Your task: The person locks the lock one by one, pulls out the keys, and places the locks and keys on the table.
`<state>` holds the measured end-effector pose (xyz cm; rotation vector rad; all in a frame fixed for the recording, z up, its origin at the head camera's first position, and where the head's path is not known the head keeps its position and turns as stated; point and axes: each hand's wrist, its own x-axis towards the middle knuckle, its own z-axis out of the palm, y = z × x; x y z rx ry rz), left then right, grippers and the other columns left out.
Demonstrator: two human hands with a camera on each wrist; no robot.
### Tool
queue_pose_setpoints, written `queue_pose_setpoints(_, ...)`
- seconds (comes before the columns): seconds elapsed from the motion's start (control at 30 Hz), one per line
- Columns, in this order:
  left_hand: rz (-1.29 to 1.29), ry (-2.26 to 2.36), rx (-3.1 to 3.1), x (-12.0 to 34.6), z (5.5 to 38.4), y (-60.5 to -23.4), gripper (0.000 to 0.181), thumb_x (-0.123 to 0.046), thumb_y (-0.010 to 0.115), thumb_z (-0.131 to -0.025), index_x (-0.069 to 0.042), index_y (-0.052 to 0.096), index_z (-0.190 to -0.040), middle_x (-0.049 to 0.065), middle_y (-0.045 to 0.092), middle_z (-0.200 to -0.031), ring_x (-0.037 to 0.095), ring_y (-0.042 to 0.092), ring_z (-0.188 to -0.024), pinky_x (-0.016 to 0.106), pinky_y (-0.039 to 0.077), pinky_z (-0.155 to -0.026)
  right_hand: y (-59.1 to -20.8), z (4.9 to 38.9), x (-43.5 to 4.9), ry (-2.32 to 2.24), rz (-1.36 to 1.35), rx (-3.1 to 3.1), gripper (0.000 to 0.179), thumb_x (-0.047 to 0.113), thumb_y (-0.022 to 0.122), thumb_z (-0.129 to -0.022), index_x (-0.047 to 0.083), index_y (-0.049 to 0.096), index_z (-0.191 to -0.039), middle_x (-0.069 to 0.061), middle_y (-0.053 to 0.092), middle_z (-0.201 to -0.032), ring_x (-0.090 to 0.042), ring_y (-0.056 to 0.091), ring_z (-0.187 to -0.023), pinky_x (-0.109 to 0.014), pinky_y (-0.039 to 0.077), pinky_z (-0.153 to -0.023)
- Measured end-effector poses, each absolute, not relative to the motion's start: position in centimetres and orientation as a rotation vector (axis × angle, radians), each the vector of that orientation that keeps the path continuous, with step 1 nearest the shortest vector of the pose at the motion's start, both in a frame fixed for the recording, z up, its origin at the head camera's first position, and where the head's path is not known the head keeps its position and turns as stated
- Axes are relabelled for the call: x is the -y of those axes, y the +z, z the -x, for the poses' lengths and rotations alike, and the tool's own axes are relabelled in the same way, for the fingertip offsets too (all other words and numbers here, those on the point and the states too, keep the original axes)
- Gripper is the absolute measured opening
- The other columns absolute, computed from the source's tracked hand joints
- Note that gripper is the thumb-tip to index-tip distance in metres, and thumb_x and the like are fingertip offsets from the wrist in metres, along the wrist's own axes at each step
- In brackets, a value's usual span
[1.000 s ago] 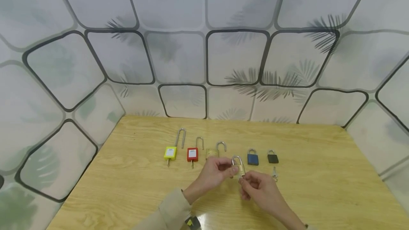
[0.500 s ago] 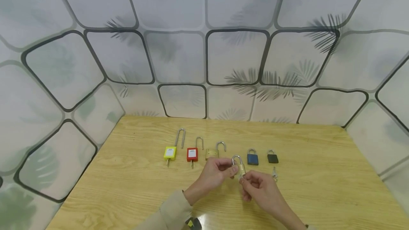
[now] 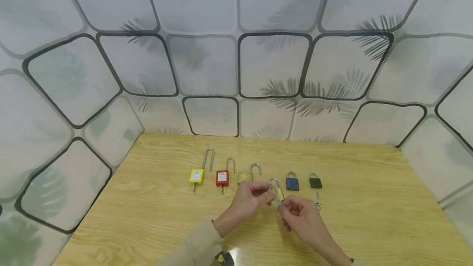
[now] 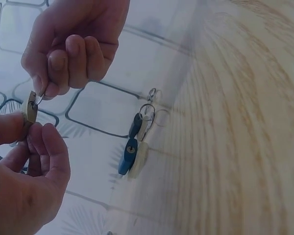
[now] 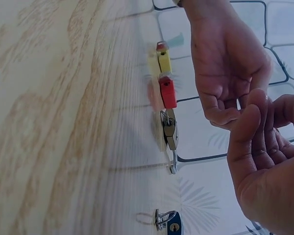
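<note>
Held lock (image 3: 279, 194) has turned a little since a second ago: we see its body narrower now, its shackle (image 3: 273, 179) a touch higher, right hand (image 3: 303, 218) slightly up with it. Left hand (image 3: 244, 200) looks nearly unmoved. Held lock is off the table (image 3: 362, 216), to the left of the blue lock (image 3: 292, 183) and nearer us. Left hand pinches its body between thumb and bent fingers. Right hand, fingers curled, pinches a thin metal bit (image 4: 40, 100) at the lock's bottom; key or ring, we can't tell.

Around the blue lock: black lock (image 3: 315, 183) to its right, keys (image 3: 318, 201) to its right and nearer us. To its left we have the brass lock (image 3: 244, 177), then red lock (image 3: 222, 178), then yellow lock (image 3: 196, 177), all three with shackles out. Left hand cuts across the brass lock's lower edge. In the right wrist view the hands hide the held lock from us. Locks on the table haven't moved since the earlier frame.
</note>
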<state>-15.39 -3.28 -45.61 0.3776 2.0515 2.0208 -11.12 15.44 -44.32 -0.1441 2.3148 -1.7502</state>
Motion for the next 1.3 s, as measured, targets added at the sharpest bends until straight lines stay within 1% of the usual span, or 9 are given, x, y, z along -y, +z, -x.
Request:
queue_pose_setpoints(0.13, -0.338, 2.033, -2.032, 3.2, 15.4, -45.3, 0.018, -0.011, 0.069, -0.097, 0.002, 0.076, -0.107, 0.021, 0.076, -0.098, 0.007, 0.066, -0.075, 0.021, 0.056, -0.076, -44.1, 11.1, -15.4, -1.761, 0.142, -2.328, 0.019, 0.010, 0.067, -0.097, -0.009, 0.066, -0.096, -0.013, 0.066, -0.068, -0.010, 0.059, -0.052, -0.024, 0.053, -0.051)
queue_pose_setpoints(0.27, -0.325, 2.057, -1.998, 3.1, 15.5, -45.2, 0.020, -0.012, 0.070, -0.097, 0.004, 0.074, -0.108, 0.019, 0.076, -0.097, 0.006, 0.066, -0.075, 0.021, 0.057, -0.077, -44.0, 11.2, -15.4, -1.779, 0.161, -2.329, 0.019, 0.009, 0.067, -0.097, -0.010, 0.065, -0.094, -0.011, 0.065, -0.066, -0.010, 0.057, -0.051, -0.023, 0.051, -0.049)
queue_pose_setpoints(0.57, -0.305, 2.104, -1.965, 3.0, 15.4, -44.7, 0.024, -0.011, 0.069, -0.097, 0.009, 0.072, -0.110, 0.023, 0.075, -0.100, 0.009, 0.067, -0.079, 0.021, 0.058, -0.077, -43.9, 11.4, -15.2, -1.817, 0.162, -2.333, 0.016, 0.006, 0.067, -0.096, -0.010, 0.064, -0.092, -0.004, 0.061, -0.063, -0.009, 0.055, -0.050, -0.021, 0.049, -0.048)
queue_pose_setpoints(0.77, -0.269, 2.116, -1.967, 2.8, 15.3, -44.5, 0.024, -0.011, 0.069, -0.097, 0.009, 0.073, -0.109, 0.023, 0.076, -0.100, 0.006, 0.068, -0.080, 0.023, 0.059, -0.078, -43.8, 11.4, -15.1, -1.828, 0.165, -2.325, 0.017, 0.005, 0.066, -0.096, -0.011, 0.063, -0.091, -0.002, 0.060, -0.060, -0.008, 0.055, -0.049, -0.020, 0.049, -0.047)
queue_pose_setpoints(0.9, -0.229, 2.113, -1.952, 2.8, 15.3, -44.5, 0.024, -0.013, 0.070, -0.097, 0.008, 0.073, -0.109, 0.016, 0.077, -0.097, 0.006, 0.068, -0.079, 0.025, 0.059, -0.081, -43.8, 11.4, -15.1, -1.834, 0.132, -2.304, 0.017, 0.003, 0.065, -0.095, -0.013, 0.061, -0.092, 0.002, 0.058, -0.059, -0.008, 0.054, -0.048, -0.019, 0.048, -0.047)
queue_pose_setpoints(1.03, -0.201, 2.118, -1.930, 2.8, 15.3, -44.5, 0.024, -0.014, 0.070, -0.097, 0.007, 0.073, -0.110, 0.008, 0.077, -0.095, 0.007, 0.068, -0.080, 0.027, 0.059, -0.082, -43.8, 11.4, -15.0, -1.840, 0.118, -2.313, 0.017, 0.004, 0.066, -0.095, -0.012, 0.062, -0.091, 0.002, 0.057, -0.058, -0.008, 0.054, -0.048, -0.019, 0.046, -0.046)
queue_pose_setpoints(1.17, -0.218, 2.131, -1.924, 2.8, 15.3, -44.5, 0.024, -0.013, 0.070, -0.097, 0.008, 0.073, -0.109, 0.007, 0.076, -0.093, 0.008, 0.067, -0.082, 0.027, 0.058, -0.082, -43.9, 11.5, -14.9, -1.842, 0.111, -2.335, 0.015, 0.005, 0.067, -0.095, -0.009, 0.063, -0.090, 0.001, 0.057, -0.059, -0.010, 0.053, -0.047, -0.020, 0.045, -0.045)
queue_pose_setpoints(1.3, -0.240, 2.148, -1.924, 2.8, 15.4, -44.5, 0.024, -0.011, 0.069, -0.097, 0.010, 0.072, -0.108, 0.006, 0.075, -0.090, 0.008, 0.066, -0.082, 0.025, 0.057, -0.081, -43.8, 11.6, -14.8, -1.828, 0.098, -2.345, 0.013, 0.003, 0.066, -0.094, -0.008, 0.063, -0.089, 0.000, 0.057, -0.060, -0.010, 0.052, -0.047, -0.019, 0.044, -0.045)
